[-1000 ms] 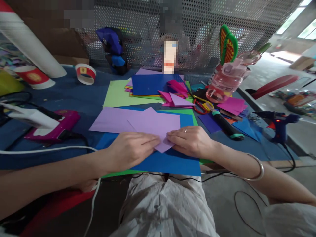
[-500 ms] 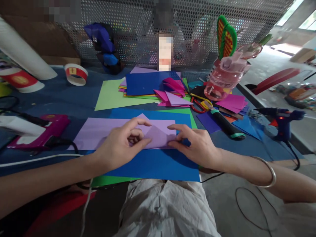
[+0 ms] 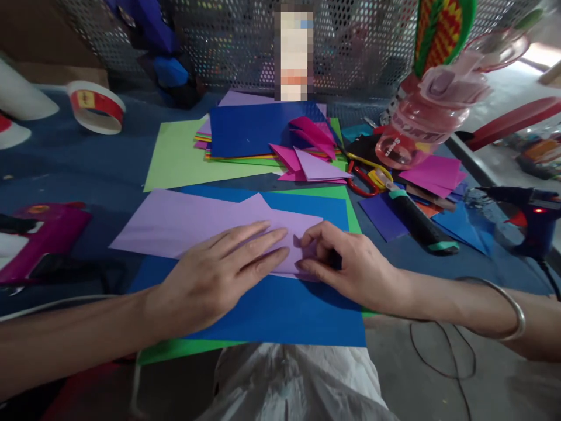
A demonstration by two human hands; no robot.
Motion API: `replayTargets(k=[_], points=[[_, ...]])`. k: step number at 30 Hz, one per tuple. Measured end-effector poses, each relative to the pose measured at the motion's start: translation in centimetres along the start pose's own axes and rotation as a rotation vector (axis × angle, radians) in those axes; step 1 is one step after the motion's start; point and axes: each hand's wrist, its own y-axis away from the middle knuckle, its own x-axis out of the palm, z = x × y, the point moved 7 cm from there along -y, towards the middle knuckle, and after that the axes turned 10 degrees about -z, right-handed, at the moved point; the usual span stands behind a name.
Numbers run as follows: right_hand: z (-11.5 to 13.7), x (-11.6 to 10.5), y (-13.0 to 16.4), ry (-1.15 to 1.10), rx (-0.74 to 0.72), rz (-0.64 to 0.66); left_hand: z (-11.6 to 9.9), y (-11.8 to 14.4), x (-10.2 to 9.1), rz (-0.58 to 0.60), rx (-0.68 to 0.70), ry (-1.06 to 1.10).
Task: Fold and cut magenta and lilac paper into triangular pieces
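Observation:
A sheet of light purple paper [image 3: 175, 216] lies partly folded, its right part doubled over and a small peak sticking up at the back edge. Flat across the fold rests my left hand [image 3: 223, 269], fingers stretched out toward the right. My right hand [image 3: 342, 251] has its thumb and bent fingers at the folded paper's right end, gripping or pressing that edge. Beneath the purple sheet is blue paper [image 3: 280, 316], with green paper [image 3: 188, 349] showing under it.
Behind lie a dark blue stack of paper [image 3: 249, 128] and folded pink and purple pieces [image 3: 322, 165]. To the right are a black-and-teal-handled cutter [image 3: 421, 225], a pink bottle [image 3: 421, 128] and a glue gun [image 3: 534, 216]. A magenta power strip [image 3: 61, 234] sits left; a tape ring [image 3: 96, 108] stands behind.
My left hand has gone from a curled, pinching shape to lying flat on the fold. The purple sheet has turned slightly, and the camera view has tilted down and closer.

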Motion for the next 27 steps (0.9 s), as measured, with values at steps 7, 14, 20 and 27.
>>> replayTargets(k=[7, 14, 20, 27], points=[[1.3, -0.5, 0.9, 0.083, -0.236, -0.088, 0.2, 0.5, 0.4, 0.070, -0.070, 0.198], [2.2, -1.9, 1.3, 0.302, -0.442, -0.166, 0.1, 0.4, -0.5, 0.026, -0.053, 0.061], [1.4, -2.2, 0.3, 0.253, -0.383, -0.148, 0.1, 1.3, -0.2, 0.074, -0.081, 0.223], [0.4, -1.9, -0.8, 0.116, -0.243, -0.132, -0.5, 1.0, -0.2, 0.099, 0.074, 0.082]])
